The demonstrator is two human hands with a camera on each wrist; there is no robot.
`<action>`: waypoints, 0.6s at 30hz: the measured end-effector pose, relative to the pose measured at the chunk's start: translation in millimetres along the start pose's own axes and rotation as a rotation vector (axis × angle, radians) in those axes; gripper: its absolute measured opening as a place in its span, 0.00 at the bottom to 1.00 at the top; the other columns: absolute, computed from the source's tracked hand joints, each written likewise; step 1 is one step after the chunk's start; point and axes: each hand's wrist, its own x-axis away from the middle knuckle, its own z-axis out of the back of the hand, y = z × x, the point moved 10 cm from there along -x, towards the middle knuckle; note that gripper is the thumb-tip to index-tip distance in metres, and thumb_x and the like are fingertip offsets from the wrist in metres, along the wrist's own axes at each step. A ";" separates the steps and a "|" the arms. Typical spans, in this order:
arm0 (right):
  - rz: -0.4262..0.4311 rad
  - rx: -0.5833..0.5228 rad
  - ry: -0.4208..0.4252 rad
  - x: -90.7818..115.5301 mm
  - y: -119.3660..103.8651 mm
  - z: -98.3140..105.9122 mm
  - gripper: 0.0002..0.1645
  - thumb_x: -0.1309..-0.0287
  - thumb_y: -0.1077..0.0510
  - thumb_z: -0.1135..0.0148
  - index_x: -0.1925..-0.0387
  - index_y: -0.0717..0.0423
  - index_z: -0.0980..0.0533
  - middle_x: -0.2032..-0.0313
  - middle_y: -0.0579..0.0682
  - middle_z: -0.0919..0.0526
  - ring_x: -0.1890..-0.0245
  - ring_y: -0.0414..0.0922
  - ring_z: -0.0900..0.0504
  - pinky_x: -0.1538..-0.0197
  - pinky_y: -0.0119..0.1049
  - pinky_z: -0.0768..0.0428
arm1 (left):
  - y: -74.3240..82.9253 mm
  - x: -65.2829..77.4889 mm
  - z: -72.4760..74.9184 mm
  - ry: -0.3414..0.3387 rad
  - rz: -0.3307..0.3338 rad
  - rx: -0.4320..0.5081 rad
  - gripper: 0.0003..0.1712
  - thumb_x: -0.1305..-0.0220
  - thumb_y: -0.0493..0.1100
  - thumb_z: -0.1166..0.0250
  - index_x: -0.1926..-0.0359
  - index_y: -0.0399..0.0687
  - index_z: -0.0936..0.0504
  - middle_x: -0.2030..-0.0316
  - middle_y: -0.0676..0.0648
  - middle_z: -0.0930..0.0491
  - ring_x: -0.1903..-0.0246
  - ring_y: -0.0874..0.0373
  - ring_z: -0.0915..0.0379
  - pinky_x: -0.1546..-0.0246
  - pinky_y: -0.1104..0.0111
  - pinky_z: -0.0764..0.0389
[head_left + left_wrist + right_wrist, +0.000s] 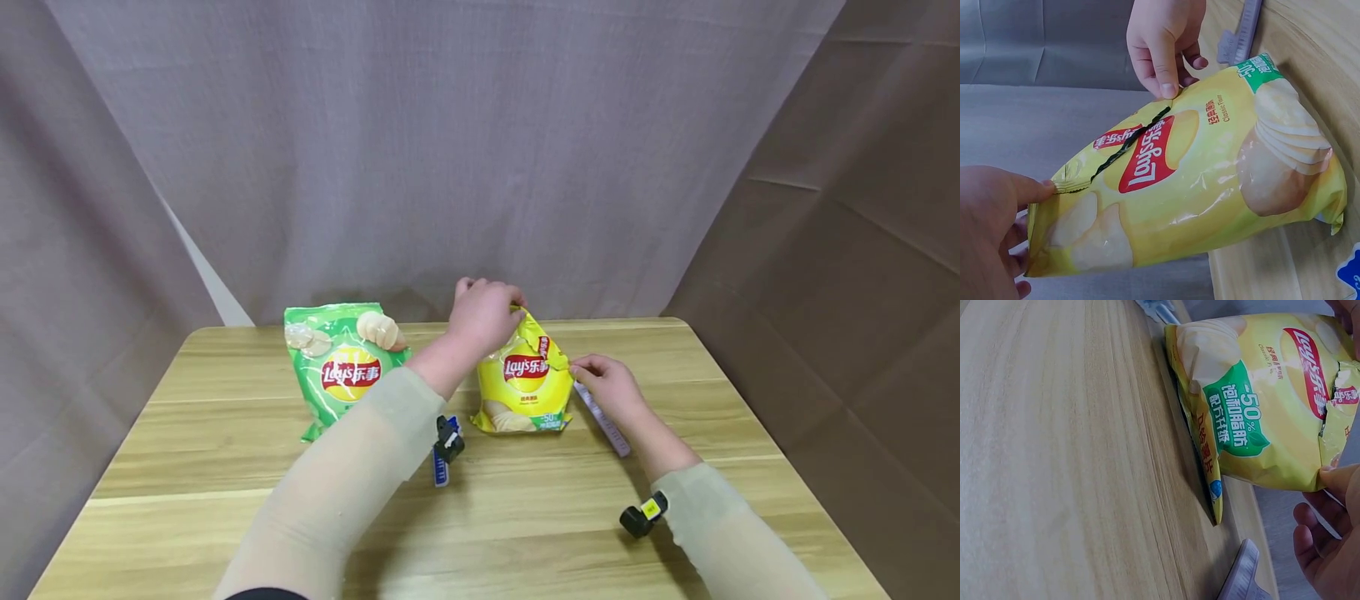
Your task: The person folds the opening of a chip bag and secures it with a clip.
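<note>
Here, left hand (483, 318) and right hand (611, 388) grip the yellow bag (522, 392) — fingers (1165, 70) pinching top and side

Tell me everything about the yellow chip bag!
The yellow chip bag looks like shiny, puffy plastic, with a red Lay's logo, chip pictures and a green "-50%" patch. It stands upright on the wooden table. A jagged, slanting edge near its top looks torn. The left hand pinches its top; the right hand pinches its side.
</note>
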 end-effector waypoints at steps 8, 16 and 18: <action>-0.006 -0.027 -0.018 0.7 0.1 1.2 0.21 0.29 0.49 0.44 0.47 0.60 0.21 0.49 0.58 0.18 0.48 0.51 0.24 0.42 0.47 0.27 | 4.5 -0.6 2.7 0.000 -0.027 -0.019 0.10 0.29 0.53 0.40 0.53 0.62 0.16 0.54 0.59 0.17 0.51 0.58 0.27 0.32 0.52 0.48; 0.012 -0.044 -0.024 2.8 0.3 -1.1 0.21 0.29 0.49 0.43 0.45 0.60 0.23 0.49 0.58 0.18 0.47 0.51 0.24 0.42 0.47 0.26 | 3.8 -0.7 0.9 -0.012 -0.040 -0.040 0.09 0.29 0.52 0.40 0.53 0.63 0.16 0.55 0.60 0.17 0.51 0.58 0.28 0.32 0.51 0.48; 0.018 -0.059 -0.018 2.9 1.8 -1.4 0.20 0.31 0.51 0.41 0.45 0.61 0.23 0.50 0.58 0.18 0.48 0.52 0.23 0.43 0.46 0.26 | 2.7 0.6 0.5 -0.010 -0.044 -0.049 0.09 0.29 0.52 0.40 0.53 0.63 0.16 0.55 0.60 0.17 0.52 0.58 0.28 0.32 0.51 0.48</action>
